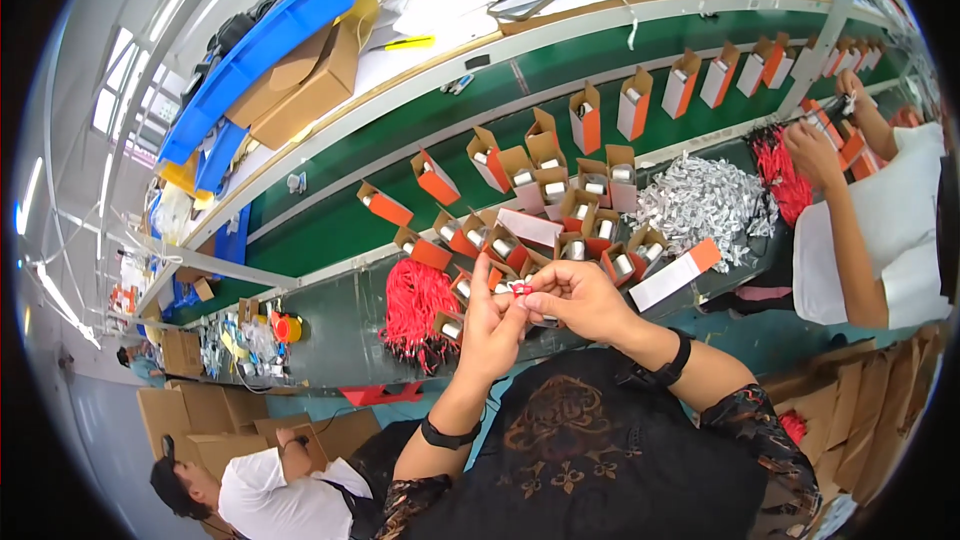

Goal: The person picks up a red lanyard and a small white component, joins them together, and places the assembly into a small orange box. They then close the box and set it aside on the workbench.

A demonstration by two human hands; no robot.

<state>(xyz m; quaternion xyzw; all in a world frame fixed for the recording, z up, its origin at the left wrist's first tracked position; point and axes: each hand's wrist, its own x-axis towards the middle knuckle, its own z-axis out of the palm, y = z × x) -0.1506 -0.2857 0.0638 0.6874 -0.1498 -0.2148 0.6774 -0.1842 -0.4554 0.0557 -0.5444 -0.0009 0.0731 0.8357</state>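
Note:
My left hand [489,328] and my right hand [583,298] meet over the near edge of the bench. Pinched between their fingertips is a small red-and-white piece [521,289]; its kind is too small to make out. The left index finger points up while its thumb presses the piece. Just left of my hands lies a heap of red cords [418,298] with dark ends. Around and beyond my fingers stand several open orange-and-white boxes [480,162] with white contents. A closed white-and-orange box [676,275] lies to the right of my right hand.
Small silvery-white packets [700,205] form a pile at right, with more red cords [780,175] beyond. A green conveyor belt [330,225] carries a row of open boxes. Blue trays [270,50] sit on the shelf above. One co-worker [860,240] works at right; another person [285,490] is lower left.

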